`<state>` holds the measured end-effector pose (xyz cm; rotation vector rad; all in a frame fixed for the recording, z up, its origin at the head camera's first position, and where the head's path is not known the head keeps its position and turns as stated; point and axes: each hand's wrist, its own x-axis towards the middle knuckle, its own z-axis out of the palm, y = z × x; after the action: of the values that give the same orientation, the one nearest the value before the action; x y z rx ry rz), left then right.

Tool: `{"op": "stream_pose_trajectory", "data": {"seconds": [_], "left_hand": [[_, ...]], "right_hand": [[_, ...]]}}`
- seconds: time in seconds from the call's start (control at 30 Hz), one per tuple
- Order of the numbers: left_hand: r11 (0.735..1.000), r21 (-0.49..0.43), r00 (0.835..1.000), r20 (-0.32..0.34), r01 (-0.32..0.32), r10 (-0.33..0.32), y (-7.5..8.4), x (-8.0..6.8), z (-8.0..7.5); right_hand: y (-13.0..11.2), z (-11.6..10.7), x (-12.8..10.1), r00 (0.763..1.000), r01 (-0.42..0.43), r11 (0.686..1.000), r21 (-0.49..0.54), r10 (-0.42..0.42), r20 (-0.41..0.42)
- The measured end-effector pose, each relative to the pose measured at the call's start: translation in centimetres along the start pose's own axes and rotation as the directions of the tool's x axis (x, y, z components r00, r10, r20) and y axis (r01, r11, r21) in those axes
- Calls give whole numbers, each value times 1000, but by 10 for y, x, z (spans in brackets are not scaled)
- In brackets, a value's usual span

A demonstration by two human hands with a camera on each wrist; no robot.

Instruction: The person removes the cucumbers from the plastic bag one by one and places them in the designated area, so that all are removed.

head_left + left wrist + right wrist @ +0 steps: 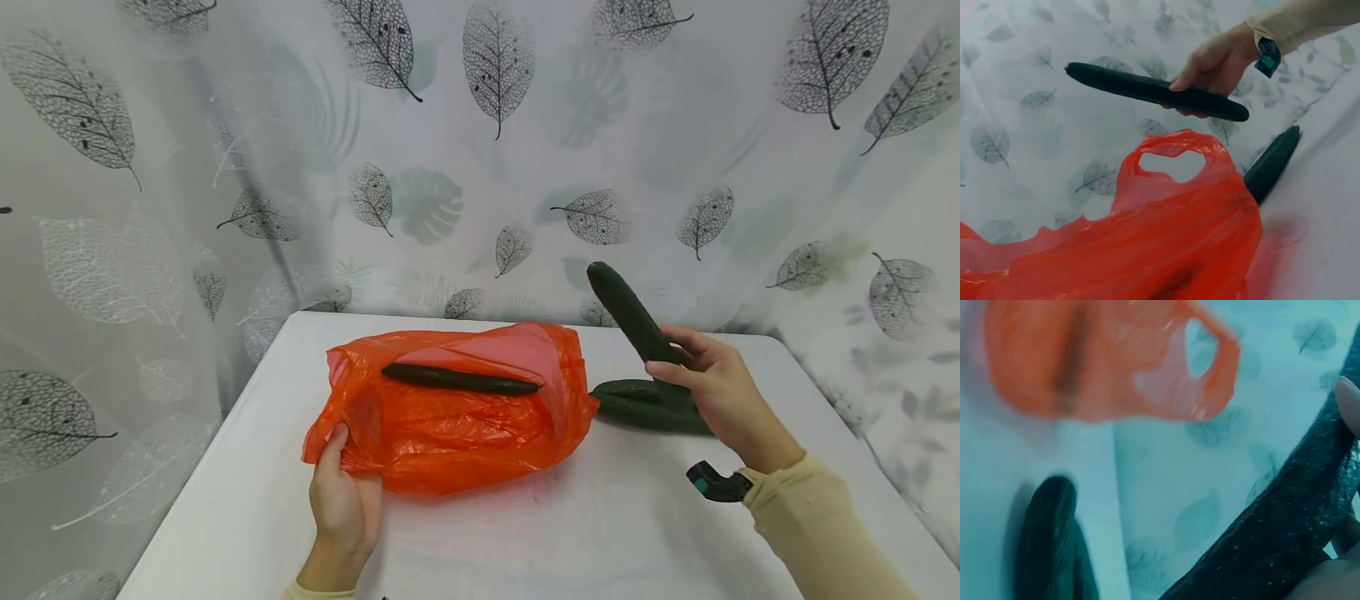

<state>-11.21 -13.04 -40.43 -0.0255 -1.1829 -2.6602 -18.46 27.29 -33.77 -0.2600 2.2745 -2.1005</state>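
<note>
Head view shows the right hand (716, 383) gripping a long dark-green cucumber (626, 310) aloft while the left hand (343, 500) pinches the crinkled orange plastic bag (450, 417).

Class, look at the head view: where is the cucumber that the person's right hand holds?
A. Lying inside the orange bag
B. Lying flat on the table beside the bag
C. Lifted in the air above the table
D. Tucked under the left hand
C: the right hand grips the cucumber by its lower end, tilted up clear of the table, to the right of the orange bag.
</note>
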Motion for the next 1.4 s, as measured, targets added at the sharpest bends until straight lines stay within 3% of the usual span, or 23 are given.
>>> {"op": "stream_pose_trajectory", "data": {"seconds": [0.17, 0.27, 0.4, 0.57, 0.77, 1.03, 1.17, 1.3, 1.4], "left_hand": [[1000, 2, 1000, -6, 2, -2, 1, 1, -1], [1000, -4, 1000, -1, 2, -2, 2, 1, -1], [1000, -15, 1000, 5, -2, 2, 2, 2, -3], [1000, -14, 1000, -2, 3, -3, 1, 2, -3], [1000, -16, 1000, -5, 4, -4, 1, 3, -2], [1000, -14, 1000, -14, 4, -5, 1, 3, -2], [1000, -18, 1000, -9, 4, -4, 0, 4, -2], [1000, -14, 1000, -6, 5, -5, 0, 4, -3], [1000, -15, 1000, -3, 0, 0, -1, 4, -4]], "right_hand": [[19, -15, -4, 997, -79, 981, -177, 72, -41], [31, -26, -7, 995, -97, 949, -300, 81, -65], [47, -41, -14, 993, -110, 856, -505, 76, -88], [65, -56, -25, 996, -78, 759, -646, 36, -79], [84, -68, -31, 1000, 0, 674, -739, -14, -12], [103, -73, -36, 993, 112, 606, -788, -87, 74], [108, -72, -37, 986, 160, 549, -821, -136, 101], [113, -71, -38, 981, 177, 502, -846, -158, 111], [115, -71, -38, 983, 167, 485, -858, -153, 106]]}}
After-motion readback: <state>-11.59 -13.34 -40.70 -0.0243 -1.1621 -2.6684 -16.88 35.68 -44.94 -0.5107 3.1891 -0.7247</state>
